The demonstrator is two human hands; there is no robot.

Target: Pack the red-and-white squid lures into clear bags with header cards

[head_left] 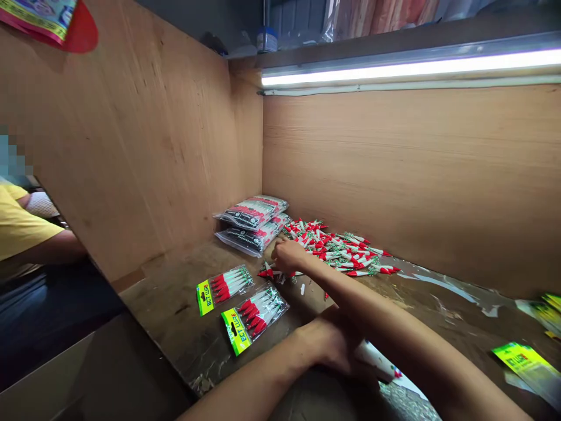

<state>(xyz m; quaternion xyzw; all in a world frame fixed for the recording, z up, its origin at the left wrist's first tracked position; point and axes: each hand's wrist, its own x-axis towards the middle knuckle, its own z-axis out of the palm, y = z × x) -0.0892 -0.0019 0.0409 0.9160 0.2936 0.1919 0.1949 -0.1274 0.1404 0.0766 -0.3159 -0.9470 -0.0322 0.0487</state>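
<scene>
My right hand [289, 255] reaches across to the left edge of a loose pile of red and white fishing lures [346, 252]. Its fingers curl downward and look closed, but what lies in them is hidden. A few lures [268, 272] lie just below it. My left hand [339, 342] is lower, partly behind my right forearm; its fingers are hidden. Beside it a white object [377, 359] shows in part. Two clear packets of lures with yellow-green header cards lie to the left, one farther [225, 286] and one nearer [255, 316].
Stacked plastic bags of lures [252, 219] stand in the back corner. Yellow-green header packets [523, 362] lie at the right. Wooden panels [175, 128] close off the left and back, under a lit tube lamp [412, 67]. A person in a yellow sleeve [26, 225] sits beyond the left panel.
</scene>
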